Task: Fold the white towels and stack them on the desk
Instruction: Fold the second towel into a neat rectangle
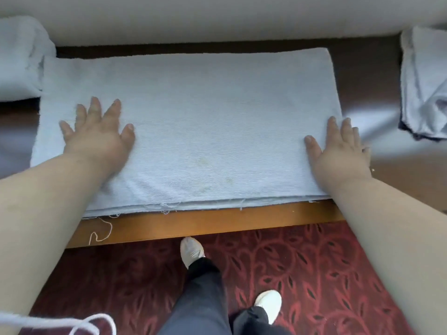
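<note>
Towel point(193, 126), white and folded into a long rectangle, lies flat on the dark desk point(362, 76) in front of me, its near edge along the wooden front of the desk. My left hand point(96, 134) presses on the left part of it, fingers straight and spread apart. My right hand point(338, 151) lies flat at the right end, fingers straight and close together, the outer ones reaching over the edge of the towel. A crumpled towel point(21, 56) sits at the far left, touching the flat one, and another towel point(423, 81) lies apart at the far right. Below the desk I see red patterned carpet point(314, 262) and my white shoes point(192, 250).
</note>
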